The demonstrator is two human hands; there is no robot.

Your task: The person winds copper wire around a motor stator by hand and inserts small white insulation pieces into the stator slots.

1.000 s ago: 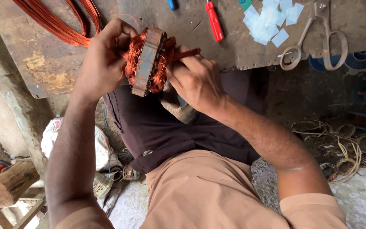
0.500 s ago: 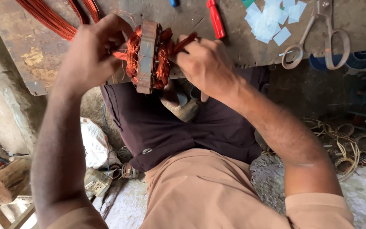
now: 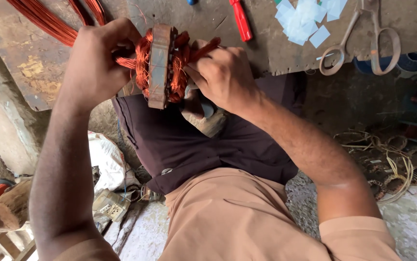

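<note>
A rusty motor stator (image 3: 160,65) wound with copper wire coils is held on edge over the front of a worn workbench (image 3: 247,46). My left hand (image 3: 97,60) grips its left side, fingers in the copper windings. On the stator's right side my right hand (image 3: 223,77) is closed, pinching the copper coil there. Loose bundles of copper wire (image 3: 44,21) trail across the bench at the upper left.
A red-handled tool (image 3: 240,19), pale paper slips (image 3: 307,19) and metal scissors (image 3: 370,41) lie on the bench. Old wire coils (image 3: 392,164) litter the floor at right. A white bag (image 3: 104,159) and wooden pieces (image 3: 5,212) sit at left.
Both hands and the stator have shifted slightly up and left in view; my right hand's fingers have closed tighter on the right-side windings.
</note>
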